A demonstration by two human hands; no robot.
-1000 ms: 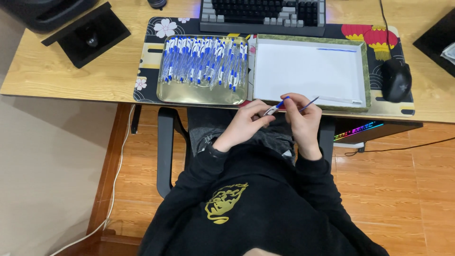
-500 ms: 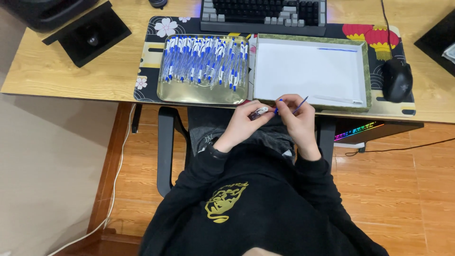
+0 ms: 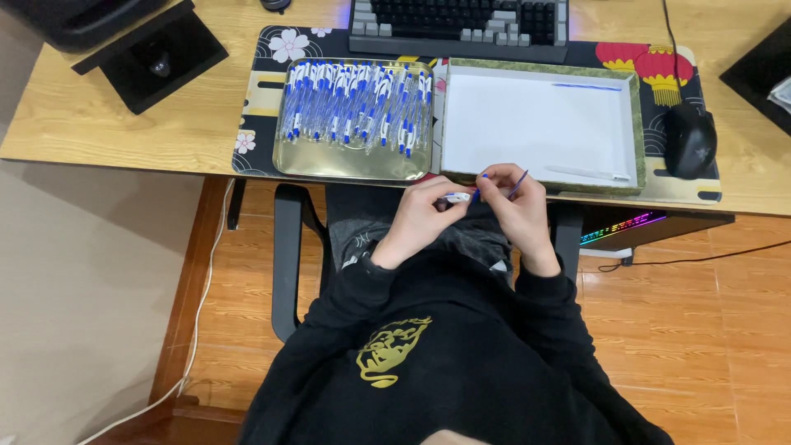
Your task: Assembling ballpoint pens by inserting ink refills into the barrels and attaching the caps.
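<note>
Holding one blue-and-white pen (image 3: 458, 197) pinched between our left hand (image 3: 420, 216) and right hand (image 3: 512, 206) above our lap, we have barely begun (the gold tray (image 3: 329, 161) looks full, the white tray (image 3: 634, 124) nearly bare).

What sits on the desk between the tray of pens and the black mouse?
In the head view, a shallow white box lies between the gold tray and the mouse.

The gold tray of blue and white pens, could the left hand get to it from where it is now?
Probably yes. The gold tray sits open-topped at the desk edge, just beyond the left hand, with nothing between them. But that hand now holds a pen part together with the right hand.
</note>
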